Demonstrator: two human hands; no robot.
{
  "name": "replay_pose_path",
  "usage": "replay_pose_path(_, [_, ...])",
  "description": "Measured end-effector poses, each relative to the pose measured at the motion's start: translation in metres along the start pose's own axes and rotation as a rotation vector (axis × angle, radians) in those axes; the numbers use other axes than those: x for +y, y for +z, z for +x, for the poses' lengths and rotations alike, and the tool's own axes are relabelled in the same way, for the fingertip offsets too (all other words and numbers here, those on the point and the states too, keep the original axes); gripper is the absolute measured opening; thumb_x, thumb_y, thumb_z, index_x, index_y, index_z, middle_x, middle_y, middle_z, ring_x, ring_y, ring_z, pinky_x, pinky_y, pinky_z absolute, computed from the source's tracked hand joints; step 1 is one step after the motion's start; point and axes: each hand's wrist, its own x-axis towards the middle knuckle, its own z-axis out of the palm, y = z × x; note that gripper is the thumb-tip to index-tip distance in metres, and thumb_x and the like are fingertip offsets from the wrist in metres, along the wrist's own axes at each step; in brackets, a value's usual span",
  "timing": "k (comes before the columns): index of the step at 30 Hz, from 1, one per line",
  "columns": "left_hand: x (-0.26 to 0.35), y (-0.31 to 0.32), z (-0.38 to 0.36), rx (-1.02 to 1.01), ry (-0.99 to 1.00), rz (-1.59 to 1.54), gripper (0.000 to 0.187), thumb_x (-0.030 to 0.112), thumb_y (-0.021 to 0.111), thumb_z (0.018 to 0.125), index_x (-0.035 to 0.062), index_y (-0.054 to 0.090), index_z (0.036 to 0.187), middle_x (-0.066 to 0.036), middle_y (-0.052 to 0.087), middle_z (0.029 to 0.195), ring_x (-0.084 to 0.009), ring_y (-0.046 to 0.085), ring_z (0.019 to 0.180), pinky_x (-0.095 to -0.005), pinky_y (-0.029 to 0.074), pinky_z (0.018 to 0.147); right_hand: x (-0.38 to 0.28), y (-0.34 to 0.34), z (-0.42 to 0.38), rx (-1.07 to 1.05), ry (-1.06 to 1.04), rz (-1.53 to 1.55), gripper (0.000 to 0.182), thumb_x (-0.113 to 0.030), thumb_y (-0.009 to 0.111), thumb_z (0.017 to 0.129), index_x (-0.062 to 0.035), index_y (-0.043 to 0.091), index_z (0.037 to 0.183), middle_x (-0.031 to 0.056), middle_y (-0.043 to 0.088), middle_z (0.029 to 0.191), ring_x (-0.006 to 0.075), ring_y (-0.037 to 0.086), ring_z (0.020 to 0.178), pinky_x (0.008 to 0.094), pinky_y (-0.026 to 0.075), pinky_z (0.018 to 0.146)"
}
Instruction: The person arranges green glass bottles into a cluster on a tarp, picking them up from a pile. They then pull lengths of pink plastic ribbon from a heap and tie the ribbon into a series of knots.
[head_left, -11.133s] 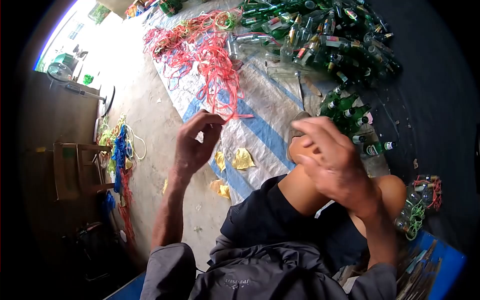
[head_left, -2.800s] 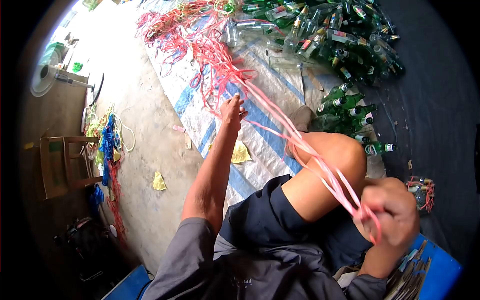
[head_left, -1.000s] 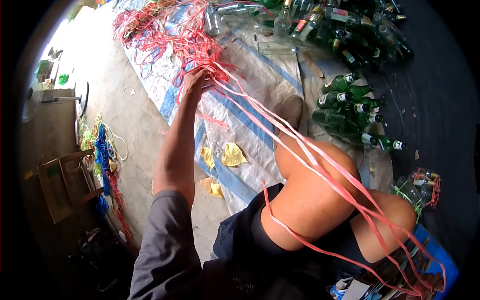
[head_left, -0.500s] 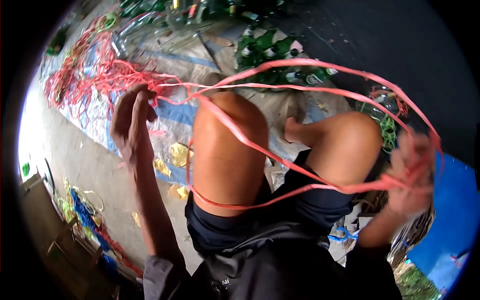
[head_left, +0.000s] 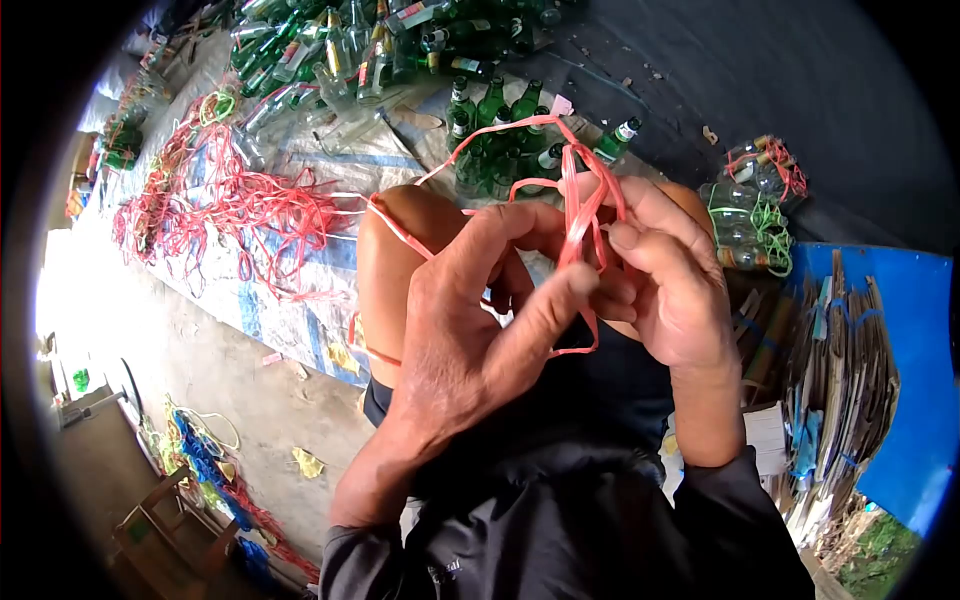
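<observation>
Pink plastic twine (head_left: 578,215) is gathered in loops between my two hands, above my lap. My left hand (head_left: 470,310) pinches the strands from the left, its thumb laid across their lower part. On the right, my right hand (head_left: 672,270) has its fingers curled round the same loops, with the thumb bent towards them. One strand runs left over my knee to a large tangled heap of pink twine (head_left: 240,220) on the striped sheet. Beyond my hands several green bottles (head_left: 500,140) stand close together.
A pile of green and clear bottles (head_left: 370,45) lies at the top. Tied bottles (head_left: 745,225) sit to the right, near a blue panel (head_left: 920,380) and stacked flattened cardboard (head_left: 840,370). Blue and red twine (head_left: 205,470) lies on the floor at lower left.
My right hand has come in from the far right to meet my left hand, which has moved right from the heap. The wide twine loops are now gathered small between them.
</observation>
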Motion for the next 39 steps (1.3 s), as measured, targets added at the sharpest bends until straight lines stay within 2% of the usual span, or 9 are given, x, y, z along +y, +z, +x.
replay_pose_path(4, [-0.004, 0.006, -0.004, 0.050, 0.077, -0.042, 0.016, 0.004, 0.066, 0.105, -0.0057, 0.067, 0.117, -0.005, 0.072, 0.097, -0.0085, 0.066, 0.089, -0.0233, 0.053, 0.078, 0.009, -0.010, -0.010, 0.001, -0.025, 0.067, 0.037, -0.009, 0.048, 0.109, -0.0022, 0.060, 0.144, -0.0043, 0.061, 0.103, 0.0006, 0.042, 0.065, 0.0185, 0.034, 0.053])
replay_pose_path(12, [-0.003, 0.007, -0.017, 0.188, -0.090, -0.243, 0.016, 0.008, 0.066, 0.104, -0.0040, 0.069, 0.115, -0.008, 0.073, 0.093, -0.0108, 0.064, 0.076, -0.0240, 0.051, 0.070, 0.014, -0.026, -0.014, 0.074, -0.054, 0.060, 0.031, -0.011, 0.052, 0.108, 0.0035, 0.065, 0.132, -0.0010, 0.060, 0.087, 0.0023, 0.045, 0.065, 0.0183, 0.035, 0.053])
replay_pose_path(21, [-0.010, 0.003, -0.020, -0.026, -0.113, -0.482, 0.016, 0.009, 0.065, 0.105, -0.0034, 0.062, 0.115, -0.005, 0.068, 0.101, -0.0113, 0.064, 0.090, -0.0275, 0.054, 0.082, 0.023, -0.027, -0.018, 0.113, -0.062, -0.081, 0.019, -0.011, 0.063, 0.105, 0.0008, 0.071, 0.119, -0.0036, 0.064, 0.085, 0.0003, 0.046, 0.065, 0.0178, 0.037, 0.054])
replay_pose_path(25, [-0.016, 0.005, -0.026, -0.062, -0.174, -0.540, 0.022, 0.018, 0.062, 0.108, -0.0032, 0.065, 0.113, -0.005, 0.068, 0.089, -0.0105, 0.064, 0.080, -0.0279, 0.054, 0.076, 0.024, -0.027, -0.022, 0.103, -0.044, -0.171, 0.014, -0.012, 0.066, 0.105, -0.0013, 0.075, 0.110, -0.0079, 0.061, 0.079, -0.0013, 0.047, 0.067, 0.0187, 0.036, 0.056])
replay_pose_path(26, [-0.015, 0.009, -0.028, -0.014, -0.159, -0.438, 0.025, 0.022, 0.060, 0.109, -0.0027, 0.066, 0.109, -0.004, 0.067, 0.084, -0.0101, 0.062, 0.070, -0.0273, 0.054, 0.067, 0.024, -0.025, -0.023, 0.111, -0.044, -0.178, 0.014, -0.011, 0.066, 0.105, -0.0012, 0.075, 0.109, -0.0084, 0.060, 0.078, -0.0013, 0.046, 0.068, 0.0185, 0.036, 0.057])
replay_pose_path(28, [-0.004, 0.011, -0.032, 0.006, -0.260, -0.380, 0.026, 0.023, 0.060, 0.110, -0.0022, 0.065, 0.109, -0.004, 0.067, 0.082, -0.0101, 0.061, 0.065, -0.0261, 0.052, 0.062, 0.037, -0.029, -0.019, 0.123, -0.208, -0.274, 0.013, -0.010, 0.067, 0.105, -0.0013, 0.075, 0.109, -0.0086, 0.060, 0.078, -0.0015, 0.046, 0.069, 0.0179, 0.035, 0.059])
replay_pose_path(31, [-0.005, 0.015, -0.036, -0.001, -0.344, -0.382, 0.026, 0.023, 0.058, 0.111, -0.0027, 0.063, 0.113, -0.007, 0.065, 0.075, -0.0101, 0.059, 0.057, -0.0236, 0.048, 0.053, 0.042, -0.028, -0.022, 0.133, -0.221, -0.279, 0.012, -0.008, 0.067, 0.104, -0.0012, 0.075, 0.109, -0.0081, 0.061, 0.080, -0.0014, 0.046, 0.071, 0.0174, 0.036, 0.061])
replay_pose_path(35, [-0.004, 0.022, -0.035, 0.004, -0.375, -0.404, 0.034, 0.015, 0.061, 0.109, -0.0062, 0.053, 0.134, -0.012, 0.070, 0.084, -0.0116, 0.062, 0.056, -0.0233, 0.050, 0.048, 0.047, -0.026, -0.022, 0.118, -0.290, -0.361, 0.012, -0.007, 0.067, 0.103, -0.0002, 0.075, 0.109, -0.0065, 0.064, 0.085, -0.0005, 0.049, 0.074, 0.0181, 0.039, 0.064])
replay_pose_path(39, [-0.009, 0.024, -0.038, 0.062, -0.400, -0.460, 0.035, 0.017, 0.060, 0.109, -0.0061, 0.054, 0.134, -0.013, 0.072, 0.086, -0.0130, 0.064, 0.057, -0.0242, 0.052, 0.047, 0.049, -0.022, -0.024, 0.131, -0.241, -0.344, 0.012, -0.008, 0.068, 0.103, 0.0007, 0.074, 0.109, -0.0063, 0.065, 0.086, 0.0006, 0.050, 0.075, 0.0191, 0.040, 0.065])
